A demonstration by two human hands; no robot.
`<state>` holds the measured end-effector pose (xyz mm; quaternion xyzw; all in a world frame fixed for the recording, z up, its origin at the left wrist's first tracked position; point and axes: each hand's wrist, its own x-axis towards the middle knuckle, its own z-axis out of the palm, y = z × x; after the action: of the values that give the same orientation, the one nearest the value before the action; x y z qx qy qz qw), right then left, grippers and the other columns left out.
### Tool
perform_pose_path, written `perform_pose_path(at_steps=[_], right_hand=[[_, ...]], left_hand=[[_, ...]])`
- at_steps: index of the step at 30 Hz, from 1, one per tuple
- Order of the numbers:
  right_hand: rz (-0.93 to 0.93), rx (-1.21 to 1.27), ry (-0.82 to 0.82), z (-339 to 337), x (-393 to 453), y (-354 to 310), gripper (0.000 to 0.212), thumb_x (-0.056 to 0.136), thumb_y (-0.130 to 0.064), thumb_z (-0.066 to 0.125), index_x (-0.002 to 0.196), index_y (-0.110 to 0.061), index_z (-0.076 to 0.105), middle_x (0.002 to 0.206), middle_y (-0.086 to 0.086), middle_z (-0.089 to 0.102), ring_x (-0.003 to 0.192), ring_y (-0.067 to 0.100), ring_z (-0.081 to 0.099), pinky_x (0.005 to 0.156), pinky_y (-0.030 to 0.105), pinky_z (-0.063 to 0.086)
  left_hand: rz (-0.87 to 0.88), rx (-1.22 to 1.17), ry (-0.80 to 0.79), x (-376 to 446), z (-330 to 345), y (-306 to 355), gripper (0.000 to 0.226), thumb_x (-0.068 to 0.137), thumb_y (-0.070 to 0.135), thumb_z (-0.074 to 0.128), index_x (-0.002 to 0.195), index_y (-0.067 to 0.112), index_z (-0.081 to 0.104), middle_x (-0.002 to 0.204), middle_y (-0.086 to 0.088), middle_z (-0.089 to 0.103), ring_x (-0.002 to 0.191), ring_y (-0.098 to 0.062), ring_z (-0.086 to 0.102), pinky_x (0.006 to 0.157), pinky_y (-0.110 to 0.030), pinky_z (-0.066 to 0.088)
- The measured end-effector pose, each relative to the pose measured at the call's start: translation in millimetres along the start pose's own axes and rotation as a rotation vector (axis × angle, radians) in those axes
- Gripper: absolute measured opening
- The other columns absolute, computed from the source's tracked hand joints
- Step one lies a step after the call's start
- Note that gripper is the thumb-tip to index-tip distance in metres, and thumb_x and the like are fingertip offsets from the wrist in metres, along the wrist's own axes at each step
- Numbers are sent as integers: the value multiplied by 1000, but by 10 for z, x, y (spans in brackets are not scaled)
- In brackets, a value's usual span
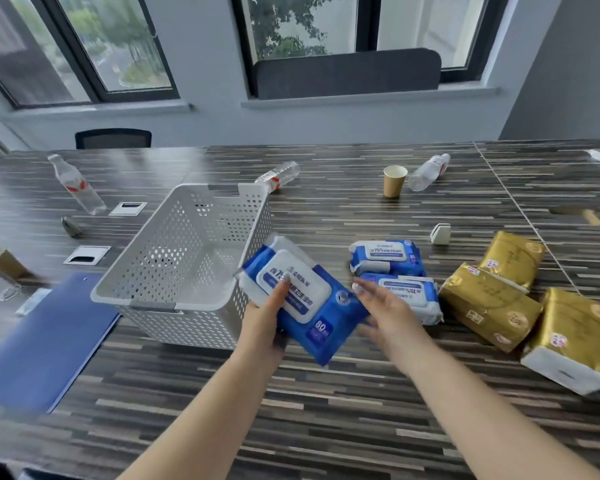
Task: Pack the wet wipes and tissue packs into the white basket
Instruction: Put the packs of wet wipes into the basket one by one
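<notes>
My left hand [265, 322] grips a blue wet wipes pack [312, 306] with a white lid, held tilted above the table beside the right wall of the white perforated basket [146, 292]. Nothing lies in the basket. My right hand [385, 310], blurred, has its fingers extended just right of that pack, touching or nearly touching its edge. Two more blue wet wipes packs [388, 258] [413, 294] lie on the table to the right. Three gold tissue packs [513, 258] [489, 306] [572, 341] lie further right.
A blue folder [45, 341] lies left of the basket. Plastic bottles [77, 185] [278, 176] [428, 171] and a paper cup [394, 180] sit on the far side of the striped table [326, 427]. A small white holder [440, 233] stands behind the packs.
</notes>
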<state>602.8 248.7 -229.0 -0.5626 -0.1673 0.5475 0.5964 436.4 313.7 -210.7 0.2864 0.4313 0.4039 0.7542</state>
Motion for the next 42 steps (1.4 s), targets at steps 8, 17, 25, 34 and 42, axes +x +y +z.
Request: perform_pose_path(at_steps=[8, 17, 25, 34, 42], right_hand=[[16, 202, 73, 249, -231, 87, 8, 90, -11, 60, 96, -12, 65, 93, 6, 73, 90, 20, 68, 65, 33, 56], [-36, 137, 195, 321, -196, -17, 4, 91, -11, 59, 93, -13, 61, 101, 10, 68, 94, 22, 66, 67, 34, 57], [-67, 195, -149, 350, -154, -43, 56, 72, -29, 69, 125, -19, 53, 116, 7, 69, 104, 26, 67, 78, 43, 58], [-66, 190, -231, -16, -94, -168, 98, 21, -44, 95, 110, -20, 60, 96, 2, 76, 85, 20, 74, 60, 35, 60], [-24, 472, -169, -20, -168, -148, 51, 76, -40, 62, 122, -18, 56, 115, 14, 70, 102, 33, 68, 74, 52, 58]], left_hand=[[26, -288, 254, 54, 144, -125, 42, 83, 24, 72, 121, 12, 60, 107, -9, 71, 95, -27, 68, 78, -45, 57], [76, -358, 247, 66, 210, -25, 37, 81, 23, 74, 115, 16, 62, 112, -10, 71, 101, -27, 68, 92, -52, 52], [114, -237, 54, -15, 341, -57, 70, 68, 29, 75, 132, 10, 53, 120, -15, 68, 107, -29, 67, 79, -40, 59], [82, 2, -30, 102, -63, 266, 33, 92, 32, 57, 115, 10, 65, 102, -11, 68, 82, -22, 65, 71, -33, 57], [84, 25, 60, 115, -151, 245, 21, 98, 21, 51, 88, 9, 65, 75, -5, 71, 63, -15, 66, 58, -27, 58]])
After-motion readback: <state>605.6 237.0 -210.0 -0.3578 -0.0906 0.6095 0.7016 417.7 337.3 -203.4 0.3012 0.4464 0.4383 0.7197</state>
